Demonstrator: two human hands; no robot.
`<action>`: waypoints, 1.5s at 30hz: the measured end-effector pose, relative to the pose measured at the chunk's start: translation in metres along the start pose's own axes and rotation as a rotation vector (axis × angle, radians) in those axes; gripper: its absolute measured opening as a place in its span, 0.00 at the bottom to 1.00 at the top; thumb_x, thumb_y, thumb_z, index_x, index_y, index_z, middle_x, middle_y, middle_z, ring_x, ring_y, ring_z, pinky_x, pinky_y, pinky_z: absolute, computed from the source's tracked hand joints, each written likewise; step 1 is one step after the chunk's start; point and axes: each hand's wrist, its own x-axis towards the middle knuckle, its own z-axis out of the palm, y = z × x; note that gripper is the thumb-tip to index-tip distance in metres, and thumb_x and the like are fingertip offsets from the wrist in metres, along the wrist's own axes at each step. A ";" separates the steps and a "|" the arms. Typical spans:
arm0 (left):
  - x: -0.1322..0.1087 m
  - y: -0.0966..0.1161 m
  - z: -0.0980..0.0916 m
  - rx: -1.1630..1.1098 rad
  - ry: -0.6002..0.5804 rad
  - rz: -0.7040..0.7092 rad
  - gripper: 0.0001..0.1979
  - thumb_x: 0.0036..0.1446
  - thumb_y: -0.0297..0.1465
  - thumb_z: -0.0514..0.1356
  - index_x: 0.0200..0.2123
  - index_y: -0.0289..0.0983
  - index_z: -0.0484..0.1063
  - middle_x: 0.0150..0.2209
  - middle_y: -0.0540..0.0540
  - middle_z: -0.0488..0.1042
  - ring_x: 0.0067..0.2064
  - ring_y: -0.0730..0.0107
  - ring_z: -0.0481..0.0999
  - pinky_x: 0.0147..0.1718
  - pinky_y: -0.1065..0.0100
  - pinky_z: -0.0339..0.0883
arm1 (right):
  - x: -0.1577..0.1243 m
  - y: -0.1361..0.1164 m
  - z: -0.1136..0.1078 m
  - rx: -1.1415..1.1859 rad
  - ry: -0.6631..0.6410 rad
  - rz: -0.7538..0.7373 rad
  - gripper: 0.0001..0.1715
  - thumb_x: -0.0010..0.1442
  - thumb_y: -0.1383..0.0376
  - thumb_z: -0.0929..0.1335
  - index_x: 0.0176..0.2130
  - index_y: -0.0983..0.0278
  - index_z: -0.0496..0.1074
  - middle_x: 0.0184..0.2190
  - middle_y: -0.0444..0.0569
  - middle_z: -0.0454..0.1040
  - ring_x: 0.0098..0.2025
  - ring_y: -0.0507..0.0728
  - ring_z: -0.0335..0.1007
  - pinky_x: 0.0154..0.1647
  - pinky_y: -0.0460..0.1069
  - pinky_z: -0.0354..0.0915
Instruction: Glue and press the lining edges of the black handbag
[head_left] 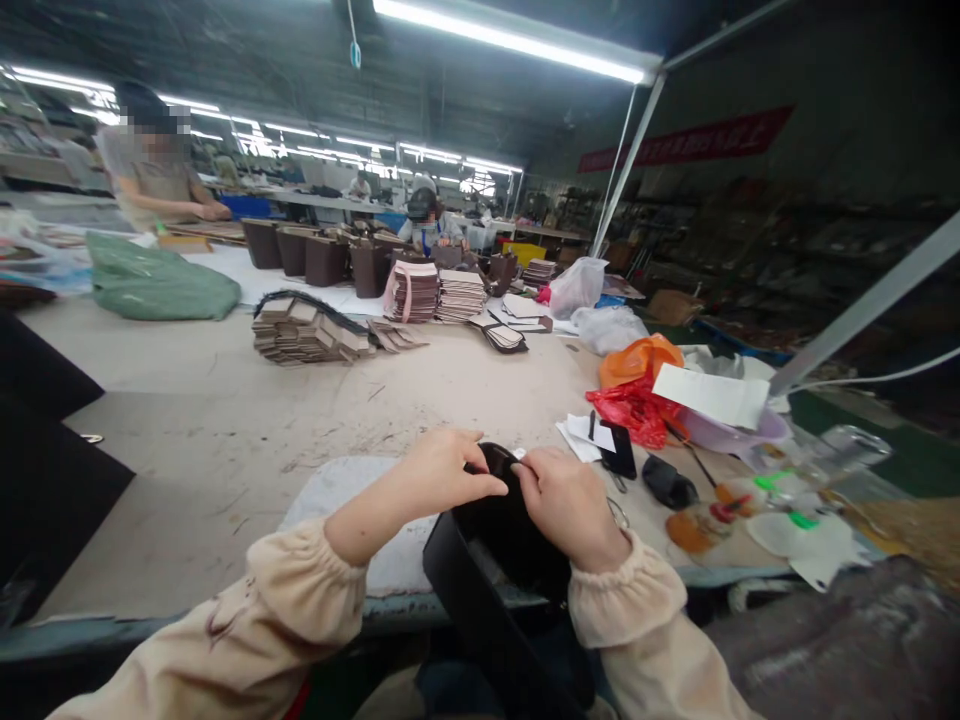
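Observation:
A black bag (517,535), leather-like, stands at the table's near edge in front of me, its rim facing up. A wide black band hangs from its near side toward my lap. My left hand (439,475) is closed on the far left part of the rim, thumb toward the inside and fingers partly hidden behind it. On the right part of the rim, my right hand (566,500) pinches the edge between thumb and curled fingers. Under the bag lies a pale board (337,500). A metal ring (619,512) shows beside my right wrist.
Black panels (52,470) lie at the left. Farther back are a green plastic bag (161,280), stacked brown pieces (307,335) and dark brown bag bodies (326,257). At right are a phone (619,452), a red bag (634,410) and glue bottles (694,530). Co-workers sit beyond.

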 end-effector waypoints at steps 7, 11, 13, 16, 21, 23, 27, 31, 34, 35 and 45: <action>-0.011 0.011 0.008 0.115 0.129 -0.081 0.17 0.48 0.45 0.63 0.37 0.41 0.78 0.47 0.42 0.76 0.47 0.58 0.76 0.47 0.62 0.66 | 0.001 -0.001 0.002 -0.029 0.023 0.029 0.11 0.63 0.63 0.62 0.30 0.61 0.69 0.30 0.45 0.74 0.32 0.53 0.69 0.30 0.48 0.52; 0.000 0.013 0.012 0.226 0.027 -0.101 0.11 0.53 0.39 0.60 0.30 0.39 0.77 0.35 0.47 0.78 0.36 0.63 0.76 0.35 0.66 0.66 | 0.004 -0.001 0.000 -0.049 -0.012 0.012 0.12 0.63 0.63 0.61 0.30 0.62 0.70 0.31 0.46 0.75 0.34 0.54 0.69 0.31 0.48 0.52; 0.006 0.009 0.011 0.233 0.009 -0.106 0.10 0.55 0.36 0.58 0.28 0.39 0.77 0.35 0.47 0.78 0.36 0.65 0.76 0.34 0.68 0.65 | 0.005 0.000 -0.003 -0.058 -0.050 -0.021 0.13 0.64 0.63 0.61 0.31 0.62 0.70 0.31 0.47 0.75 0.34 0.54 0.70 0.32 0.48 0.53; 0.012 0.001 0.007 0.214 0.038 -0.060 0.10 0.56 0.34 0.57 0.27 0.38 0.76 0.36 0.48 0.78 0.38 0.66 0.76 0.37 0.68 0.64 | 0.006 0.004 -0.007 -0.052 -0.109 -0.074 0.15 0.65 0.62 0.60 0.31 0.63 0.71 0.31 0.48 0.75 0.34 0.55 0.70 0.32 0.49 0.53; 0.019 -0.002 0.006 0.236 0.057 -0.033 0.10 0.55 0.34 0.57 0.25 0.38 0.74 0.29 0.48 0.77 0.33 0.66 0.74 0.31 0.68 0.61 | 0.009 0.015 -0.013 0.024 -0.183 -0.149 0.16 0.64 0.61 0.61 0.27 0.63 0.68 0.27 0.46 0.73 0.31 0.53 0.68 0.32 0.47 0.54; 0.021 -0.001 0.008 0.236 0.072 -0.037 0.11 0.54 0.34 0.57 0.24 0.38 0.73 0.27 0.48 0.76 0.30 0.67 0.72 0.29 0.68 0.59 | 0.011 0.020 -0.013 0.052 -0.190 -0.174 0.17 0.65 0.61 0.60 0.27 0.63 0.67 0.26 0.46 0.72 0.30 0.52 0.67 0.32 0.47 0.53; 0.025 -0.003 0.012 0.205 0.106 -0.039 0.10 0.53 0.33 0.55 0.24 0.38 0.73 0.27 0.48 0.75 0.29 0.68 0.71 0.28 0.68 0.57 | 0.015 0.025 -0.010 0.094 -0.194 -0.208 0.17 0.64 0.62 0.61 0.26 0.63 0.67 0.25 0.44 0.70 0.29 0.52 0.65 0.31 0.47 0.52; 0.027 -0.005 0.013 0.215 0.115 -0.076 0.10 0.52 0.32 0.55 0.23 0.38 0.74 0.25 0.48 0.74 0.28 0.68 0.70 0.26 0.67 0.56 | 0.018 0.023 -0.007 0.122 -0.193 -0.214 0.17 0.64 0.62 0.61 0.25 0.63 0.66 0.24 0.44 0.69 0.28 0.51 0.63 0.30 0.47 0.51; 0.028 -0.005 0.012 0.235 0.117 -0.096 0.11 0.52 0.32 0.54 0.23 0.38 0.75 0.25 0.47 0.75 0.28 0.67 0.71 0.26 0.67 0.56 | 0.021 0.022 -0.008 0.147 -0.203 -0.214 0.17 0.64 0.63 0.61 0.24 0.63 0.66 0.23 0.43 0.68 0.26 0.51 0.62 0.29 0.46 0.51; 0.028 -0.005 0.012 0.242 0.116 -0.102 0.11 0.52 0.32 0.54 0.24 0.38 0.75 0.25 0.47 0.75 0.28 0.67 0.71 0.26 0.67 0.57 | 0.022 0.022 -0.008 0.155 -0.206 -0.214 0.17 0.63 0.63 0.61 0.24 0.63 0.66 0.22 0.43 0.68 0.26 0.50 0.62 0.29 0.46 0.51; 0.031 -0.003 0.011 0.256 0.091 -0.134 0.13 0.52 0.31 0.53 0.26 0.36 0.77 0.26 0.44 0.76 0.29 0.64 0.73 0.28 0.66 0.61 | 0.026 0.022 -0.009 0.188 -0.233 -0.223 0.19 0.63 0.62 0.61 0.22 0.63 0.65 0.20 0.43 0.68 0.25 0.50 0.61 0.28 0.46 0.51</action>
